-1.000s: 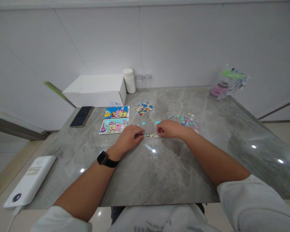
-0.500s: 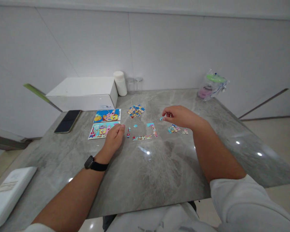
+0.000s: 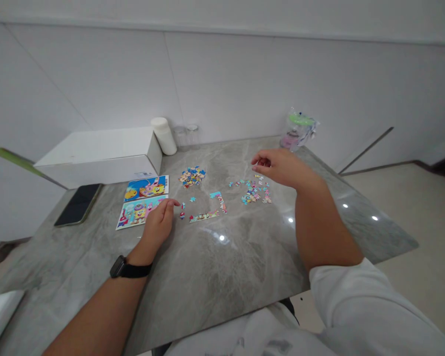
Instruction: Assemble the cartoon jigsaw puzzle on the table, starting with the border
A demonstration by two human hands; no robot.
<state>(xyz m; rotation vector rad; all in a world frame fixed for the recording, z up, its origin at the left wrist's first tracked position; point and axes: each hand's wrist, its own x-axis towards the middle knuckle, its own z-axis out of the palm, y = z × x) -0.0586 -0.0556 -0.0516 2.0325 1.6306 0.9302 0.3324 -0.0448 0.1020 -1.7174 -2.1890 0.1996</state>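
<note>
My left hand [image 3: 158, 221] rests beside and partly over the lower picture card [image 3: 128, 217]. One finger points to the right and nothing shows in its grasp. Just past that finger lies a short joined strip of puzzle pieces [image 3: 182, 211]. A partial puzzle border [image 3: 204, 216] lies to its right, with a loose blue piece [image 3: 193, 199] above it. My right hand [image 3: 272, 165] hovers above the far side of scattered puzzle pieces [image 3: 251, 193]. Its fingers are loosely curled, thumb slightly apart, with no piece visible between them.
A heap of puzzle pieces [image 3: 192, 176] lies farther back, beside the upper picture card [image 3: 147, 188]. At left are a phone [image 3: 78, 204] and a white box [image 3: 96, 153]. A white bottle [image 3: 163, 136], glass jars [image 3: 186, 136] and a plastic-wrapped cup [image 3: 298, 129] stand along the wall.
The view has turned to the right. My right hand has moved right and away from a small blue piece, uncovering more scattered pieces. A finger of my left hand has stretched out.
</note>
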